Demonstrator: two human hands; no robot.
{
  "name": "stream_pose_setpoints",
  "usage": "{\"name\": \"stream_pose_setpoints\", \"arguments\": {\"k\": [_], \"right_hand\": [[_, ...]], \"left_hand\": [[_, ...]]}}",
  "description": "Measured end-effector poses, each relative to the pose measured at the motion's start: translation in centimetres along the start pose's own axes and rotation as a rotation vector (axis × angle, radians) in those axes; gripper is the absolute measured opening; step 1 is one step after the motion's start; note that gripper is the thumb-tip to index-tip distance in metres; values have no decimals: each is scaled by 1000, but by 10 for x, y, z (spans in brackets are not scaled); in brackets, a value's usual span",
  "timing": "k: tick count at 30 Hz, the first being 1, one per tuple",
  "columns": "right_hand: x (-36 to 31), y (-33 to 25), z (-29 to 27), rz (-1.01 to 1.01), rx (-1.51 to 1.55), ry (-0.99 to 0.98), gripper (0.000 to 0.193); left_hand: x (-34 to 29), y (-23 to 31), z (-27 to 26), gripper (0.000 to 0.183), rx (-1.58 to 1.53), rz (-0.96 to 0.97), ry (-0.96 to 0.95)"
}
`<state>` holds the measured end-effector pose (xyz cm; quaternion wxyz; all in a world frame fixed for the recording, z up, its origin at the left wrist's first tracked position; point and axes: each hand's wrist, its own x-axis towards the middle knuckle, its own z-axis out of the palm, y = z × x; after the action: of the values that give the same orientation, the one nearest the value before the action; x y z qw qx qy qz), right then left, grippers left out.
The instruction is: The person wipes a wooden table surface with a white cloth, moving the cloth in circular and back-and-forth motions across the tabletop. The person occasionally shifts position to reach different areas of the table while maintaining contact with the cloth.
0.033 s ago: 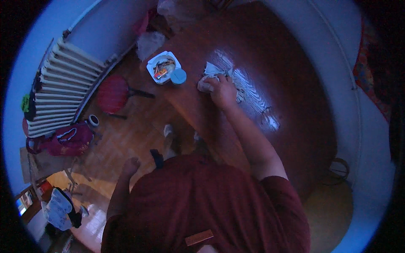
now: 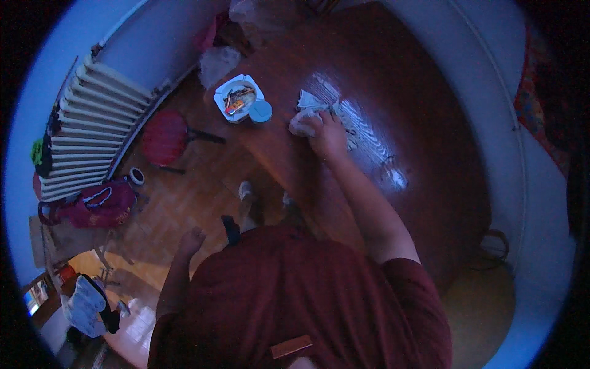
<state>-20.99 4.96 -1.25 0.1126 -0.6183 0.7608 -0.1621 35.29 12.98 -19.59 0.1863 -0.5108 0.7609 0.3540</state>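
Observation:
Pressed down on the brown wooden table point(image 2: 424, 117), my right hand point(image 2: 330, 136) grips a crumpled pale cloth point(image 2: 304, 123). Folds of the cloth stick out on both sides of the fingers, and part of it is hidden under the palm. Wet-looking, shiny streaks run along the tabletop beside it. My left hand point(image 2: 193, 241) hangs low at my side over the floor, its fingers curled in, with nothing visible in them. Left of the cloth, near the table edge, is a white ashtray point(image 2: 260, 88) filled with butts and a bright orange-red item. A round blue-grey lid or tin point(image 2: 260, 111) overlaps its corner.
A red round stool point(image 2: 165, 138) stands on the floor left of the table, near a white radiator point(image 2: 92, 123). Beyond it lies a purple-red bag point(image 2: 101, 206). Clear plastic bags point(image 2: 219, 64) sit by the table's far left corner. Walls border the table's right side.
My right hand has shifted very slightly to the right and nearer on the table, the bunched cloth moving a little with it. My left hand stays at my side.

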Motion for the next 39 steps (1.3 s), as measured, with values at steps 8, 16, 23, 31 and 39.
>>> {"name": "stream_pose_setpoints", "arguments": {"k": [8,16,23,31,39], "right_hand": [[-223,41,-7,114,-72,42,42],[23,-6,18,32,-73,133,41],[-31,19,18,-89,-132,103,33],[-111,21,-5,95,-128,84,45],[149,-17,34,16,-133,138,40]], "left_hand": [[12,46,-8,37,-396,-135,77],[-31,20,-13,33,111,184,-38],[-11,30,-11,33,-193,-14,187],[5,53,-1,38,-204,-169,-99],[-54,22,7,46,-270,-234,24]]}}
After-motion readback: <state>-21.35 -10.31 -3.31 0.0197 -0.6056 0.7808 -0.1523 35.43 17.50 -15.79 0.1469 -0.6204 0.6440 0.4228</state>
